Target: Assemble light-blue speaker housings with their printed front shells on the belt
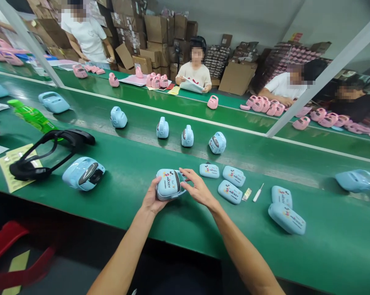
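Observation:
A light blue device with a printed Mickey panel point(168, 183) is held low over the green table. My left hand point(152, 197) grips it from the left side, its fingers partly hidden underneath. On the device's right side, by its handle, the fingers of my right hand point(197, 186) touch the edge. Three loose blue printed covers point(230, 192) lie to the right of my hands. Beside them are a small pale packet point(247, 194) and a white tool with a thin tip point(258, 193). Farther right, one printed cover point(287, 218) rests against another.
A blue device point(83, 173), a black head strap point(50, 153) and a green bottle point(31, 116) are at left. More blue devices point(187, 136) stand on the belt point(249, 153). Beyond a divider, people sit or stand near pink devices point(213, 102).

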A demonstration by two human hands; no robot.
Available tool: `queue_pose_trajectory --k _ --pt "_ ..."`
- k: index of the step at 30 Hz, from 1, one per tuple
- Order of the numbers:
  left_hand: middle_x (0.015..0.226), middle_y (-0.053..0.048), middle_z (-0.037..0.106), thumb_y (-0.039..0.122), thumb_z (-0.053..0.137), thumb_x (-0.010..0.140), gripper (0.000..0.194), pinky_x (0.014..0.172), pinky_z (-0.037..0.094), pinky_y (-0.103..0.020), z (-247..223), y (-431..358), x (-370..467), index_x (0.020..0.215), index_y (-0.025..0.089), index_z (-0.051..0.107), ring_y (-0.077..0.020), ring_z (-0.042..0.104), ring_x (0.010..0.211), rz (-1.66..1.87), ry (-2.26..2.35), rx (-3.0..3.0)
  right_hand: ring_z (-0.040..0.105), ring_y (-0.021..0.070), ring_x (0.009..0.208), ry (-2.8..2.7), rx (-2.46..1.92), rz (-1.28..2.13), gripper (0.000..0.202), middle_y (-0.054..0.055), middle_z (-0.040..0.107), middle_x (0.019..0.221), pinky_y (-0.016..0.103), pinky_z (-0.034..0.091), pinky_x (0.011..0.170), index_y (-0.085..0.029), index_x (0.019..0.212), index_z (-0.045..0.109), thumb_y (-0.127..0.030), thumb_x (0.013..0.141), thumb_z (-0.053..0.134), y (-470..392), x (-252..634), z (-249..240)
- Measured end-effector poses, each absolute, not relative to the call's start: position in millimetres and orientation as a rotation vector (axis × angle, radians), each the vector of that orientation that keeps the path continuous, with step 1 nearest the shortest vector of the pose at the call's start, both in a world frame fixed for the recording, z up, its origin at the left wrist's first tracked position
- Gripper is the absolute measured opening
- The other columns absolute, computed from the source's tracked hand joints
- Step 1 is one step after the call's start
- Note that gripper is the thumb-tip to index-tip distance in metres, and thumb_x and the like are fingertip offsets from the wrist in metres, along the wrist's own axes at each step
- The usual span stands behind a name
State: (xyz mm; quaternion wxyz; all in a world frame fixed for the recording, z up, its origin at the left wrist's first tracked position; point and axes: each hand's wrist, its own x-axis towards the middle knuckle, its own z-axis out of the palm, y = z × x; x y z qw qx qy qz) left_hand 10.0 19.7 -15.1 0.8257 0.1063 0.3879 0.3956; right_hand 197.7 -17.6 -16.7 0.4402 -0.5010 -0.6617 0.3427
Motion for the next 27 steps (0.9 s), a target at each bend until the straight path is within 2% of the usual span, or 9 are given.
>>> queue_pose_trajectory --k 4,6,8,11,15,18,23,27 --pt "0.103 -0.012 0.077 0.038 0.074 0.081 0.062 0.075 0.062 -0.052 -14 21 1 0.136 0.019 0.054 -0.0327 0.075 0.088 0.814 0.781 0.176 0.058 0.0252 0.128 -1.578 -1.187 0.852 0.048 0.008 0.062 0.138 0.045 0.047 0.110 -0.029 0.140 0.061 -0.026 0.093 0.059 -15 205 -26" --pt "0.107 -0.013 0.077 0.039 0.073 0.082 0.062 0.075 0.062 -0.053 -14 20 0 0.137 0.019 0.054 -0.0345 0.075 0.091 0.799 0.751 0.173 0.061 0.0249 0.124 -1.549 -1.173 0.846 0.047 0.009 0.064 0.135 0.044 0.051 0.106 -0.028 0.139 0.062 -0.026 0.093 0.059 -15 206 -27" --pt "0.105 -0.013 0.077 0.037 0.071 0.083 0.059 0.073 0.062 -0.053 -14 18 0 0.136 0.018 0.054 -0.0335 0.075 0.088 0.804 0.753 0.169 0.061 0.0261 0.127 -1.566 -1.180 0.800 0.048 0.010 0.064 0.137 0.045 0.050 0.108 -0.027 0.139 0.062 -0.030 0.091 0.064 -17 204 -25" --pt "0.098 -0.011 0.077 0.032 0.069 0.085 0.053 0.069 0.063 -0.048 -14 17 3 0.134 0.018 0.055 -0.0302 0.075 0.081 0.802 0.778 0.185 0.050 0.0305 0.142 -1.711 -1.172 0.719 0.066 0.012 0.054 0.152 0.051 0.039 0.119 -0.027 0.145 0.057 -0.041 0.084 0.077 -18 200 -18" --pt "0.092 -0.008 0.076 0.025 0.071 0.082 0.043 0.066 0.063 -0.038 -11 14 7 0.123 0.017 0.060 -0.0249 0.074 0.076 0.807 0.796 0.216 0.036 0.0350 0.152 -1.931 -1.115 0.740 0.094 0.016 0.037 0.164 0.056 0.033 0.122 -0.027 0.153 0.047 -0.057 0.073 0.085 -16 192 -13" --pt "0.092 -0.006 0.075 0.022 0.076 0.079 0.041 0.066 0.063 -0.035 -9 12 7 0.117 0.019 0.062 -0.0227 0.073 0.074 0.817 0.839 0.244 0.037 0.0355 0.151 -1.966 -1.101 0.783 0.095 0.015 0.041 0.162 0.056 0.033 0.122 -0.029 0.152 0.049 -0.060 0.069 0.086 -14 189 -14" --pt "0.098 -0.007 0.073 0.028 0.085 0.072 0.052 0.070 0.062 -0.037 -8 9 4 0.119 0.023 0.064 -0.0256 0.073 0.083 0.815 0.881 0.318 0.042 0.0349 0.148 -1.893 -1.086 0.815 0.094 0.013 0.046 0.159 0.056 0.035 0.121 -0.032 0.148 0.053 -0.057 0.065 0.089 -16 189 -17" --pt "0.106 -0.006 0.073 0.025 0.088 0.068 0.055 0.081 0.060 -0.037 -8 3 4 0.117 0.025 0.063 -0.0258 0.072 0.094 0.894 0.860 0.445 0.040 0.0340 0.150 -1.918 -1.056 0.789 0.102 0.014 0.044 0.160 0.056 0.032 0.122 -0.033 0.154 0.045 -0.054 0.065 0.090 -22 190 -13"
